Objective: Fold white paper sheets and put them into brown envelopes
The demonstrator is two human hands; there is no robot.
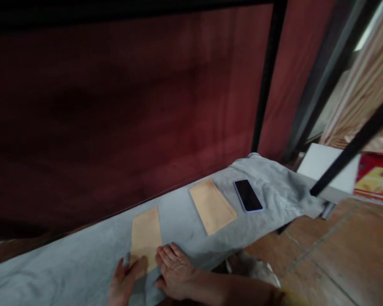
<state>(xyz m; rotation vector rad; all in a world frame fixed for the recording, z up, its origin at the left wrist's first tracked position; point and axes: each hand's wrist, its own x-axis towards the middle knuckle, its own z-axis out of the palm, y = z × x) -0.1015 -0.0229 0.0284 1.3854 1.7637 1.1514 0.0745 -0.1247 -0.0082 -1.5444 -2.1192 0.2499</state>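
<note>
Both hands rest on the near end of a tan envelope [145, 233] that lies on a grey cloth [67, 263]. My left hand [124, 282] lies flat with fingers stretched out against the envelope's lower left corner. My right hand [174, 270] presses down flat on its lower right corner, fingers together and extended. A second tan envelope [212, 206] lies further right on the cloth. Beside it sits a dark smartphone [248, 195], screen off.
A dark red wooden panel [130, 106] rises behind the cloth-covered surface. A black metal post [268, 76] stands at the right. A white box [325, 165] and a red and yellow package [375, 176] sit beyond. Tiled floor [338, 255] lies below right.
</note>
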